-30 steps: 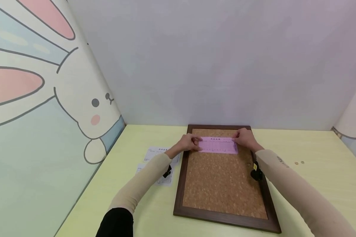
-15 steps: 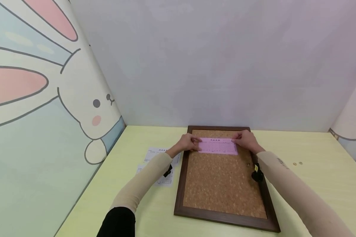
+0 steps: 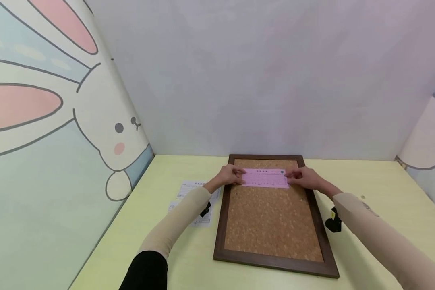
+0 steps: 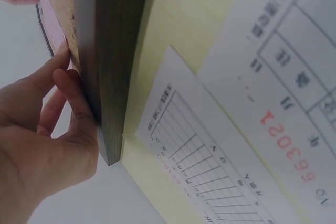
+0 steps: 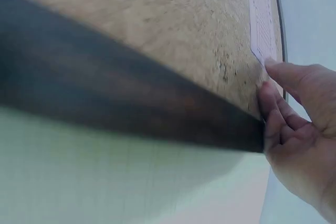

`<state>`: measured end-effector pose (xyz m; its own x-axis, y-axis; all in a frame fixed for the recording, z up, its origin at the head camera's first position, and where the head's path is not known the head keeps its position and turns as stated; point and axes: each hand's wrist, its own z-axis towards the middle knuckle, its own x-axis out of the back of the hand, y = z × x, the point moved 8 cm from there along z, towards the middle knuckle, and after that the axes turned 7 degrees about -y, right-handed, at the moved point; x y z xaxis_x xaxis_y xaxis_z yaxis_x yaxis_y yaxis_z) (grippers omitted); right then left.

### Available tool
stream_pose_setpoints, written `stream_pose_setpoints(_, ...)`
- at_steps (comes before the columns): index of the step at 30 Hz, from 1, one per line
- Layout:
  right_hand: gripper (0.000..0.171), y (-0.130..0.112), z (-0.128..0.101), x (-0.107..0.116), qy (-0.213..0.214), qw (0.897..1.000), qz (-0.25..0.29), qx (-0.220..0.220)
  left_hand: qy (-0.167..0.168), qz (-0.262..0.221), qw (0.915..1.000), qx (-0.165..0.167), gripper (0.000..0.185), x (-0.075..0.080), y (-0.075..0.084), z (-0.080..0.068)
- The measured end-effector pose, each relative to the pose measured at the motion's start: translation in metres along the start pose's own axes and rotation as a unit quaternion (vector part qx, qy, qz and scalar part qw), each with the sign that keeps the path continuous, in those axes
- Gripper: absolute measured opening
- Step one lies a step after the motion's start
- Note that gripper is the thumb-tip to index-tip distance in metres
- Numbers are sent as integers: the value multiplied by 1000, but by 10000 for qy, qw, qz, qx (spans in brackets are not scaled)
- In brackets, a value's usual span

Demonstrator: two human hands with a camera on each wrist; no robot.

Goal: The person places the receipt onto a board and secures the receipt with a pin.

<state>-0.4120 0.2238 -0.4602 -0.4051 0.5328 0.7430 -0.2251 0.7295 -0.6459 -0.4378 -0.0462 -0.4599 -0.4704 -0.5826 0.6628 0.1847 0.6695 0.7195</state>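
I see the pink slip (image 3: 266, 178) lying flat across the upper part of the cork board (image 3: 272, 225), its long side running left to right, close under the board's far frame edge. The board lies flat on the yellow table (image 3: 384, 209), with its dark wooden frame all round.

My left hand (image 3: 232, 175) sits at the slip's left end. Its fingers (image 4: 50, 72) reach over the board's left frame edge, and a fingertip lies on the slip's end, pressing it against the cork; the other fingers curl loosely beside the frame. That grip is narrow, a fingertip hold on the paper rather than a clasp.

My right hand (image 3: 306, 177) is at the slip's right end. In the right wrist view the fingers (image 5: 286, 80) are stretched towards the slip's corner, the foremost tip at or just beside the paper's edge; I cannot tell whether it touches. The fingers look fairly straight and hold nothing.

The slip thus lies between the two hands, one at either short end.

On the table to the left of the board lie white printed forms (image 3: 193, 189), one bearing a red number in the left wrist view. To the right of the board, well apart, is a small round thing (image 3: 363, 197).
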Motion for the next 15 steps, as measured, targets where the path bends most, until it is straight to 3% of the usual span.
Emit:
stream_pose_setpoints(9,37,17,-42,9,-318,9992,204,126,221,143,9996,-118,32,-2,0,1)
stream_pose_setpoints(15,47,34,-59,4,-562,9938,962,-24,318,140,9992,-200,30,-4,-1,-4)
